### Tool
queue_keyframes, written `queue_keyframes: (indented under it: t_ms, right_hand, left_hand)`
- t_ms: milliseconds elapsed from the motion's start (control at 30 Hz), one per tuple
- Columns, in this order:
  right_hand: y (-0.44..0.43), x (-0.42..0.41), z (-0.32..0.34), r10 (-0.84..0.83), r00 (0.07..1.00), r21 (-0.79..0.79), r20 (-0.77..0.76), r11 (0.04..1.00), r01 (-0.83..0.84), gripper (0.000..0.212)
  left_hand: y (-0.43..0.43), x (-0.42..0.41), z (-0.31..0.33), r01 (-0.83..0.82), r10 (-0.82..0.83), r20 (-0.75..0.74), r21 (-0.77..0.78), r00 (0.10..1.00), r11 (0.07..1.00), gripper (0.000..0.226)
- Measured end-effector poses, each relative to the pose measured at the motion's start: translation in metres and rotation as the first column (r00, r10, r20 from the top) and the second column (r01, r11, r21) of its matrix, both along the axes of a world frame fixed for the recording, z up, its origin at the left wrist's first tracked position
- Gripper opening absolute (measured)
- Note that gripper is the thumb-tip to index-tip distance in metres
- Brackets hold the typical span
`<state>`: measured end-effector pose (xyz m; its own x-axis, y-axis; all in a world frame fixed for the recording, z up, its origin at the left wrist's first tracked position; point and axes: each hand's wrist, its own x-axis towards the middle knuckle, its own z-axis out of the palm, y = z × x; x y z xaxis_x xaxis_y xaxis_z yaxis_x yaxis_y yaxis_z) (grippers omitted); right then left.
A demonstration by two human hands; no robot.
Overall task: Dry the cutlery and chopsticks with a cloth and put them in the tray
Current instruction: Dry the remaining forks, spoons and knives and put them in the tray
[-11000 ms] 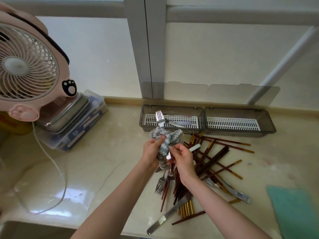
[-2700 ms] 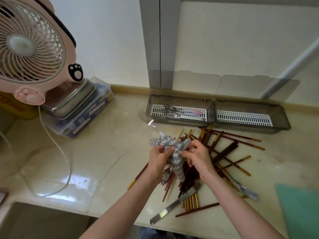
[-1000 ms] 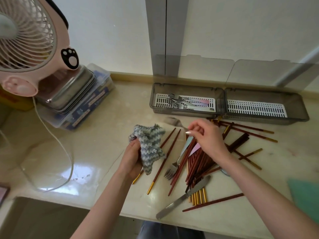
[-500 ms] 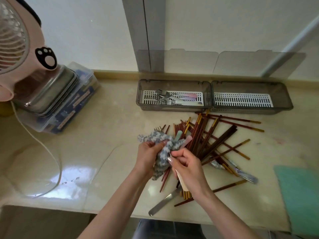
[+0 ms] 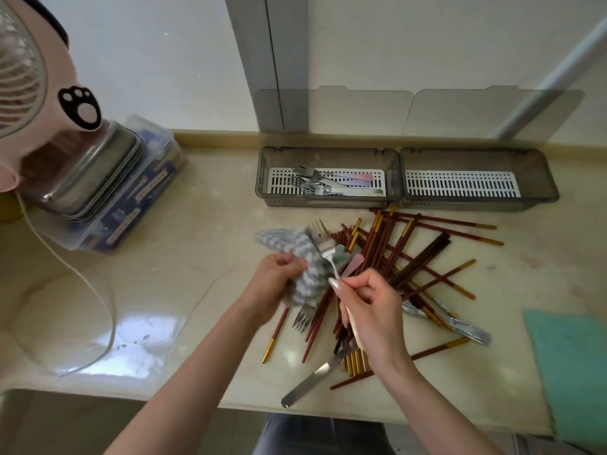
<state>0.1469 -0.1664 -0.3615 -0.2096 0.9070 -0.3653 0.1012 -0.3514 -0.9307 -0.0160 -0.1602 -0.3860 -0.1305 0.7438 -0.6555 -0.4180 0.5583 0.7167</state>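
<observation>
My left hand (image 5: 274,284) grips a grey-and-white knitted cloth (image 5: 297,254) above the counter. My right hand (image 5: 369,307) pinches a steel fork (image 5: 323,247) by its cream handle; the tines point up and lie against the cloth. Under and right of my hands lies a heap of red-brown chopsticks (image 5: 387,254) with gold ends, another fork (image 5: 303,315), a table knife (image 5: 312,382) and more cutlery. The smoky grey tray (image 5: 262,174) at the back has two compartments. Its left one holds several forks; its right one (image 5: 461,187) shows only a white grid.
A pink fan (image 5: 29,77) stands at the far left, its white cable (image 5: 98,290) looping over the counter. Beside it, steel trays (image 5: 88,172) sit stacked on a clear box. A teal cloth (image 5: 571,366) lies at the right front edge.
My right hand picked a fork from the heap and brought it to the cloth; since half a second ago the fork's tines stand up above the cloth.
</observation>
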Motion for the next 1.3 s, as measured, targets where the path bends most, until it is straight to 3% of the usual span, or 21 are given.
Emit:
queue_keyframes:
  t_ms: [67, 133, 233, 300, 400, 500, 767, 833, 900, 967, 1133, 1233, 1300]
  right_hand:
    - [0.004, -0.008, -0.006, 0.011, 0.999, 0.037, 0.048, 0.999, -0.013, 0.009]
    - [0.004, -0.009, -0.011, 0.099, 0.994, 0.013, 0.052, 0.995, -0.1, 0.001]
    - [0.004, 0.004, -0.012, 0.333, 0.923, -0.153, -0.19, 0.919, -0.363, 0.038]
    - [0.005, 0.013, -0.014, 0.394, 0.864, -0.175, -0.312, 0.87, -0.46, 0.054]
    - [0.004, 0.009, -0.018, 0.258, 0.881, -0.189, -0.397, 0.916, -0.353, 0.057]
    - [0.002, -0.006, -0.019, 0.052, 0.899, -0.225, -0.434, 0.96, -0.164, 0.047]
    - [0.007, -0.03, -0.021, -0.213, 0.949, -0.121, -0.231, 0.974, 0.189, 0.028]
    - [0.01, -0.031, -0.021, -0.203, 0.944, -0.122, -0.261, 0.977, 0.176, 0.031]
    - [0.009, -0.029, -0.021, -0.088, 0.947, -0.096, -0.31, 0.994, 0.061, 0.033]
    - [0.008, -0.03, -0.022, -0.036, 0.962, -0.061, -0.27, 0.998, 0.02, 0.028]
    - [0.024, -0.032, -0.024, -0.217, 0.958, -0.198, -0.189, 0.964, 0.18, 0.038]
    - [0.035, -0.023, -0.022, -0.125, 0.985, -0.224, -0.119, 0.97, 0.096, 0.051]
    - [0.045, -0.017, -0.017, -0.146, 0.984, -0.13, -0.103, 0.983, 0.132, 0.048]
  left_hand:
    - [-0.005, 0.019, -0.001, -0.003, 0.002, 0.091, 0.007, 0.996, 1.0, 0.017]
    - [-0.004, 0.027, -0.004, -0.14, 0.143, 0.141, -0.031, 0.98, 0.99, 0.023]
    - [0.0, 0.021, -0.003, -0.257, 0.262, 0.14, -0.055, 0.955, 0.965, 0.026]
    - [0.001, 0.018, -0.001, -0.277, 0.28, 0.111, -0.043, 0.953, 0.96, 0.025]
    - [0.003, 0.019, 0.006, -0.286, 0.29, 0.143, -0.046, 0.946, 0.957, 0.026]
    - [0.003, 0.026, 0.01, -0.29, 0.292, 0.157, -0.034, 0.944, 0.956, 0.024]
    - [-0.003, 0.04, 0.008, -0.324, 0.316, 0.169, 0.021, 0.934, 0.946, 0.024]
    - [-0.001, 0.04, 0.008, -0.355, 0.347, 0.182, 0.012, 0.92, 0.935, 0.023]
    - [0.003, 0.034, 0.006, -0.397, 0.39, 0.187, -0.002, 0.902, 0.918, 0.023]
    - [0.006, 0.03, 0.005, -0.396, 0.391, 0.162, -0.002, 0.906, 0.918, 0.024]
    - [0.006, 0.042, 0.014, -0.328, 0.318, 0.146, 0.05, 0.937, 0.943, 0.021]
    - [0.005, 0.039, 0.012, -0.258, 0.258, 0.01, 0.077, 0.966, 0.963, 0.014]
    - [0.004, 0.036, 0.011, -0.191, 0.2, -0.122, 0.076, 0.972, 0.979, 0.01]
